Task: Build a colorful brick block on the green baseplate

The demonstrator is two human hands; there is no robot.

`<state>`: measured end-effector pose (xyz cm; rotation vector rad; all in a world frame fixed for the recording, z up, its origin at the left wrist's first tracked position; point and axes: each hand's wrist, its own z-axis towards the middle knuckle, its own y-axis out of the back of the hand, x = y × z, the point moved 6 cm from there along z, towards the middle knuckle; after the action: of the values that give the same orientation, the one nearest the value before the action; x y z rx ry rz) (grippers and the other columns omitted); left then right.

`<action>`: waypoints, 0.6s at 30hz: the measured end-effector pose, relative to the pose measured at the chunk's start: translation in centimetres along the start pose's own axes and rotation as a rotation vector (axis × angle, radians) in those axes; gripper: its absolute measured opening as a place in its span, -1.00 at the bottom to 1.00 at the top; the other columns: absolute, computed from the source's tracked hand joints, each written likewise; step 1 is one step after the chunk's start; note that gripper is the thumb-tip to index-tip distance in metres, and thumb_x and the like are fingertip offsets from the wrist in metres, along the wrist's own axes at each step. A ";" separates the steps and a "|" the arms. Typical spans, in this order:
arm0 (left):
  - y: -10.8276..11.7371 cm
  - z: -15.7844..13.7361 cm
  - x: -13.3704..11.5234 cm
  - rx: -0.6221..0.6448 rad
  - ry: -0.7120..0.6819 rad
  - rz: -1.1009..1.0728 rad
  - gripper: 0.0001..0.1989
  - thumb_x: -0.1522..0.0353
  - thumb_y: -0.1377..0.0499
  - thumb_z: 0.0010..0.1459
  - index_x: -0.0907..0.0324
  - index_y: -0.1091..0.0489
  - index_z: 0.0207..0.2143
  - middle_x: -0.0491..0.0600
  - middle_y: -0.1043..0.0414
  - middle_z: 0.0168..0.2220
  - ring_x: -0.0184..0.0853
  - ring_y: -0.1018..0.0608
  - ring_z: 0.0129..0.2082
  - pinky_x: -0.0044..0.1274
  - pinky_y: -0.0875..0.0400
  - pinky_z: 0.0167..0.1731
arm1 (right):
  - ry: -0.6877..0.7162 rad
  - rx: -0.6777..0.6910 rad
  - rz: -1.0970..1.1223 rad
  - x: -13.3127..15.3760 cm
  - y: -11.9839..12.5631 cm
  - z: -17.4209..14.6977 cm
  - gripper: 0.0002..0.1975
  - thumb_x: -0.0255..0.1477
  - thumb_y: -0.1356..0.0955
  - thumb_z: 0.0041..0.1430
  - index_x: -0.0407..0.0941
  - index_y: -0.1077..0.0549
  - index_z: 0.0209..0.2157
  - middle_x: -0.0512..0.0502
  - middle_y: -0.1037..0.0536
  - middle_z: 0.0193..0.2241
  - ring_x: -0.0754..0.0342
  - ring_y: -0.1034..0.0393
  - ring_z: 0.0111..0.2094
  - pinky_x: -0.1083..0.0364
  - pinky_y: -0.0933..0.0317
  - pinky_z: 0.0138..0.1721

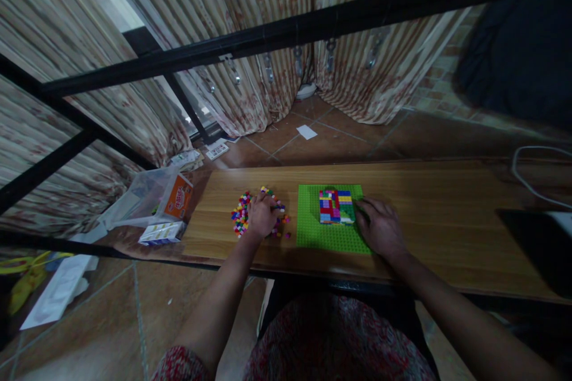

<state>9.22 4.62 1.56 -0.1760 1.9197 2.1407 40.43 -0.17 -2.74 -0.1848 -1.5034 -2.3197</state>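
Note:
A heap of small multicoloured toy bricks (241, 214) lies on the left part of the wooden table. My left hand (262, 215) is down in this heap, its fingers bent and drawn together; whatever is between the fingertips is hidden. To the right is a green studded baseplate (308, 235). On it stands a low, rectangular toy-brick build (335, 207) in red, blue, yellow, white and green. Beside the build's right side, my right hand (379, 227) rests over the baseplate's right edge. Its thumb and index finger are apart, close to the build; whether they touch it is unclear.
The wooden table (438, 220) has a black flat object (531, 250) at its right end. Left of the table are a clear plastic bin (147, 190) with an orange label and a white-and-blue box (161, 233). A black metal bar (277, 30) crosses behind, before striped curtains.

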 end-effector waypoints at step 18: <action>1.8 -2.5 -5.8 -0.008 -0.140 -0.249 -0.87 0.36 -0.03 0.27 0.14 -0.36 -0.23 -0.03 -0.49 -0.28 -0.32 -0.53 -0.27 -0.51 -0.39 -0.23 | -0.037 0.019 -0.004 0.4 0.4 0.3 -0.66 -0.37 -0.23 0.25 -0.11 -0.45 0.00 -0.21 -0.47 0.00 -0.14 -0.29 0.01 -0.11 -0.16 0.03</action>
<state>14.05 1.37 4.53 -0.2455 1.7131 1.9449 40.20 -0.07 -2.16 -0.2212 -1.5441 -2.3165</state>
